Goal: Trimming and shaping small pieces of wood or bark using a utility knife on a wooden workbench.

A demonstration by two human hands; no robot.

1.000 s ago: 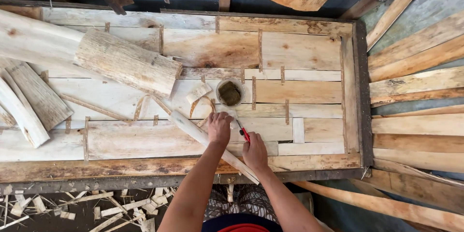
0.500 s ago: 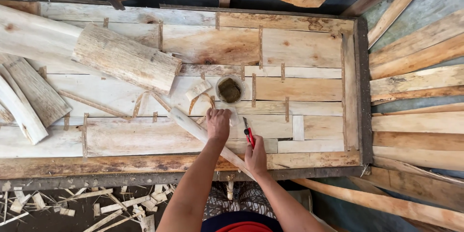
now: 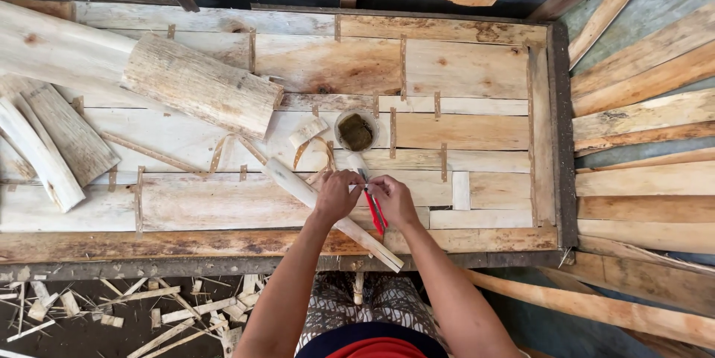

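Observation:
My left hand [image 3: 337, 195] rests curled on a long pale wooden stick [image 3: 298, 188] that lies slanted across the front of the plank workbench [image 3: 477, 67]. My right hand [image 3: 392, 201] grips red-handled pliers [image 3: 375, 211], whose metal jaws [image 3: 363, 175] point away from me, close to my left fingers. Both hands are almost touching above the stick. Just beyond them stands a small round cup [image 3: 355, 131] with dark stuff inside, and thin curled wood strips [image 3: 313, 151] lie beside it.
A thick log [image 3: 201, 93] and split wood pieces [image 3: 52, 138] lie on the left of the bench. Loose planks [image 3: 648, 119] are stacked at the right. Wood offcuts [image 3: 134, 306] litter the dark floor at the lower left. My patterned lap [image 3: 372, 302] shows below the bench edge.
My right hand has brought the red pliers left and closer to my left hand. The left hand stays on the stick.

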